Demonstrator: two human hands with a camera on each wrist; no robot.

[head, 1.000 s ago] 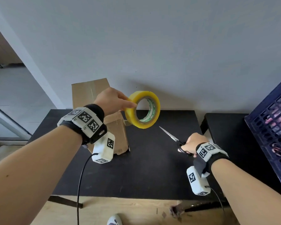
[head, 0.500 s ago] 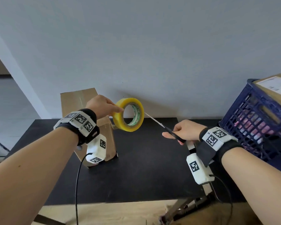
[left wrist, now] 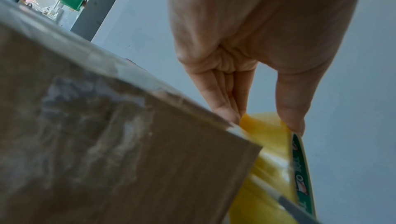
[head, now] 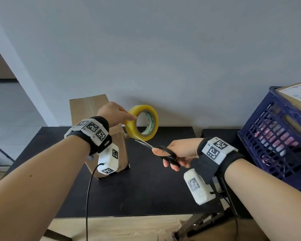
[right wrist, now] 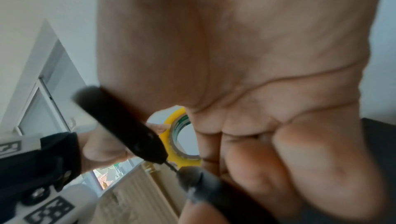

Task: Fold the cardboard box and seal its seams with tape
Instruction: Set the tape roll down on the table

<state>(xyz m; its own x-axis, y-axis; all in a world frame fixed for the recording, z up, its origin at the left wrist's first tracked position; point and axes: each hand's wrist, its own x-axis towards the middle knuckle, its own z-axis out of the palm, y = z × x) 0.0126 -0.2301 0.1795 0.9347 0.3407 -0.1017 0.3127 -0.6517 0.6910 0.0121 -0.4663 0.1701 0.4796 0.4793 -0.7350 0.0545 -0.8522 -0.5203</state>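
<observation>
A folded brown cardboard box (head: 89, 108) stands upright on the black table (head: 146, 188) at the back left. My left hand (head: 115, 113) pinches a yellow tape roll (head: 142, 125) and holds it in the air just right of the box's top corner (left wrist: 235, 141). A short strip of tape runs from the roll down to that corner. My right hand (head: 179, 153) grips black-handled scissors (head: 169, 156); their blades (head: 142, 141) are slightly parted at the tape under the roll. The roll (right wrist: 173, 126) and scissor handles (right wrist: 128, 126) also show in the right wrist view.
A dark blue plastic crate (head: 281, 136) with a labelled cardboard parcel (head: 297, 93) on top stands at the right on a second black surface. A grey wall is close behind the table. Wooden floor (head: 129, 228) shows below the table's front edge.
My right hand has swung the scissors up and left, from the table's right side to the tape below the roll. The left hand keeps holding the roll by the box.
</observation>
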